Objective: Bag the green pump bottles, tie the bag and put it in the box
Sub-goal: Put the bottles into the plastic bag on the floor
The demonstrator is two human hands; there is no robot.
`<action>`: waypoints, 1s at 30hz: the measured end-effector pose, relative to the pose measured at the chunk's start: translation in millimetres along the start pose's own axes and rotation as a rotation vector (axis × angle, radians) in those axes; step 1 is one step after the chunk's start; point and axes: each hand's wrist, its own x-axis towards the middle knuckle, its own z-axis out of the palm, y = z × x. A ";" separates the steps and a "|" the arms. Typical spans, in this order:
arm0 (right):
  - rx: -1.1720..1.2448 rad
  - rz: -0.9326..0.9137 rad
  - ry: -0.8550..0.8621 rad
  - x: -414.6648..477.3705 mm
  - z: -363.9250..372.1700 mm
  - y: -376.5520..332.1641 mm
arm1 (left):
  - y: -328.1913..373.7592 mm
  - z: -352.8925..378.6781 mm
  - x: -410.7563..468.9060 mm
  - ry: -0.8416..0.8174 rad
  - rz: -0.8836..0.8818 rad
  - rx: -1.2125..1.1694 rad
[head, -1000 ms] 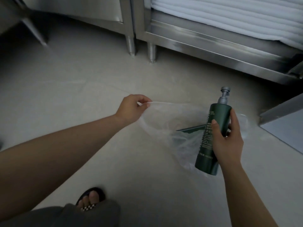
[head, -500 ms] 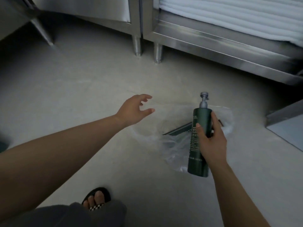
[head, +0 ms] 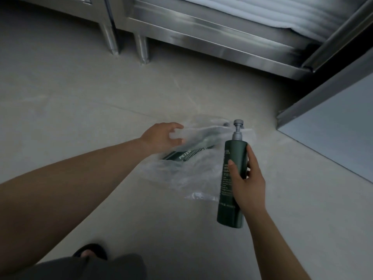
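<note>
A clear plastic bag (head: 187, 174) lies crumpled on the grey floor. Inside it a dark green pump bottle (head: 188, 155) lies on its side, white lettering showing through the film. My right hand (head: 249, 184) grips a second green pump bottle (head: 234, 174) upright by its body, grey pump on top, just right of the bag. My left hand (head: 161, 136) reaches over the bag's upper left edge, fingers curled against the plastic; whether they pinch it is unclear. The box is not in view.
A stainless steel cabinet on short legs (head: 141, 49) runs along the back, with stacked white towels (head: 282, 15) on its lower shelf. A metal-framed panel (head: 333, 122) juts in at the right. My sandalled foot (head: 90, 252) is at the bottom edge.
My left hand let go of the bag's rim, opened, then came back down onto the bag. The right hand carried the bottle slightly left, closer to the bag.
</note>
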 end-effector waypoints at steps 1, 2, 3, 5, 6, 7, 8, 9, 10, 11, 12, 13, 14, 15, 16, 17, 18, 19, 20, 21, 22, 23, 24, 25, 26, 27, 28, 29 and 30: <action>0.011 -0.014 0.004 1.3 -0.7 -4.6 | -1.3 1.6 -1.8 -0.006 0.008 -0.004; 0.022 -0.023 0.006 2.9 -1.3 -8.7 | -3.2 2.8 -3.4 -0.010 0.013 -0.007; 0.036 -0.028 0.009 4.7 -1.8 -12.4 | -5.1 3.3 -4.9 -0.015 0.017 -0.005; 0.071 -0.035 0.015 8.7 -2.1 -18.1 | -9.6 2.7 -7.8 -0.001 0.026 0.000; 0.078 -0.041 0.014 10.7 -1.7 -20.4 | -11.8 1.5 -9.1 0.022 0.031 -0.012; 0.077 -0.049 0.009 12.7 -0.8 -22.4 | -13.0 -0.7 -11.1 0.052 0.038 -0.039; 0.077 -0.056 0.002 14.4 0.4 -24.4 | -14.2 -3.3 -13.6 0.084 0.043 -0.075; 0.080 -0.061 -0.007 16.0 2.1 -26.8 | -14.8 -6.6 -16.9 0.113 0.045 -0.107; 0.086 -0.067 -0.017 17.7 4.4 -29.3 | -15.6 -10.4 -20.3 0.143 0.042 -0.133; 0.089 -0.074 -0.027 19.3 7.2 -32.0 | -16.4 -14.5 -24.3 0.170 0.033 -0.153; 0.090 -0.084 -0.039 20.8 10.5 -34.9 | -17.1 -19.4 -29.1 0.193 0.022 -0.175; 0.095 -0.096 -0.053 22.2 14.4 -38.5 | -17.7 -24.7 -34.6 0.212 0.008 -0.196; 0.105 -0.110 -0.069 23.4 19.1 -42.5 | -19.1 -29.9 -40.5 0.228 -0.006 -0.213; 0.118 -0.123 -0.086 24.3 24.0 -46.9 | -20.7 -34.9 -47.1 0.243 -0.020 -0.224; 0.129 -0.135 -0.103 25.2 29.1 -51.3 | -23.1 -39.3 -53.6 0.257 -0.034 -0.228; 0.136 -0.148 -0.120 25.6 34.2 -55.9 | -25.8 -43.0 -60.4 0.269 -0.046 -0.226; 0.139 -0.161 -0.138 25.6 39.3 -60.5 | -29.3 -46.0 -66.7 0.280 -0.062 -0.221; 0.144 -0.175 -0.153 25.6 44.3 -64.5 | -33.2 -48.1 -72.0 0.294 -0.081 -0.215; 0.153 -0.185 -0.165 25.5 49.0 -67.6 | -38.0 -49.3 -75.6 0.313 -0.104 -0.203; 0.162 -0.188 -0.174 25.6 53.2 -69.4 | -41.9 -50.7 -77.8 0.336 -0.130 -0.180; 0.166 -0.184 -0.184 25.4 57.1 -69.3 | -45.6 -51.7 -78.6 0.359 -0.159 -0.143; 0.159 -0.177 -0.200 24.5 60.5 -67.0 | -48.3 -52.5 -77.9 0.381 -0.186 -0.102; 0.138 -0.169 -0.219 23.0 63.3 -62.3 | -49.9 -53.1 -76.1 0.401 -0.203 -0.077; 0.105 -0.163 -0.238 21.0 65.2 -55.2 | -50.3 -53.2 -73.7 0.417 -0.205 -0.073; 0.065 -0.155 -0.252 18.6 66.1 -46.1 | -50.0 -52.7 -70.7 0.427 -0.196 -0.080; 0.028 -0.144 -0.263 15.9 65.5 -36.4 | -49.4 -51.5 -67.9 0.427 -0.181 -0.088; -0.001 -0.130 -0.268 13.4 63.6 -27.1 | -48.9 -49.9 -64.5 0.416 -0.166 -0.094; -0.017 -0.109 -0.269 11.0 60.9 -19.0 | -48.6 -47.4 -61.0 0.403 -0.145 -0.101; -0.023 -0.085 -0.265 9.0 57.7 -12.3 | -48.9 -44.3 -57.4 0.390 -0.126 -0.110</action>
